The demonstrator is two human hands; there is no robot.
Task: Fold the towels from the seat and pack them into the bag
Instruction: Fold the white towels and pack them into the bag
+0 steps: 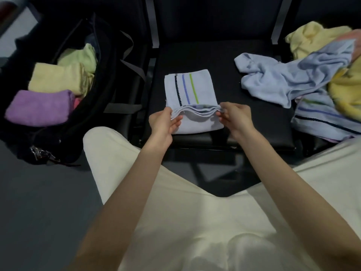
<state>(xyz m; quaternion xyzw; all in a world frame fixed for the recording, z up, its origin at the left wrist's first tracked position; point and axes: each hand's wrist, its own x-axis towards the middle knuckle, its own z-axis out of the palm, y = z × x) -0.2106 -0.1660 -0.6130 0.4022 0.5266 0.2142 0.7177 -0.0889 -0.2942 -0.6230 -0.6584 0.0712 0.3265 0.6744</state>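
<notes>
A pale blue towel (190,89) with dark, blue and green stripes lies partly folded on the black seat (254,122). My left hand (163,122) pinches the left end of its layered near edge. My right hand (235,116) pinches the right end of the same edge, lifted a little off the seat. The black bag (109,79) stands open at the left, holding folded purple (39,108), yellow (56,78) and green (78,56) towels.
Unfolded towels are heaped at the right of the seat: a plain light blue one (289,77), a yellow one (316,36) and a striped one (324,118). My legs in cream trousers (195,222) fill the foreground. Grey floor (39,212) lies at the lower left.
</notes>
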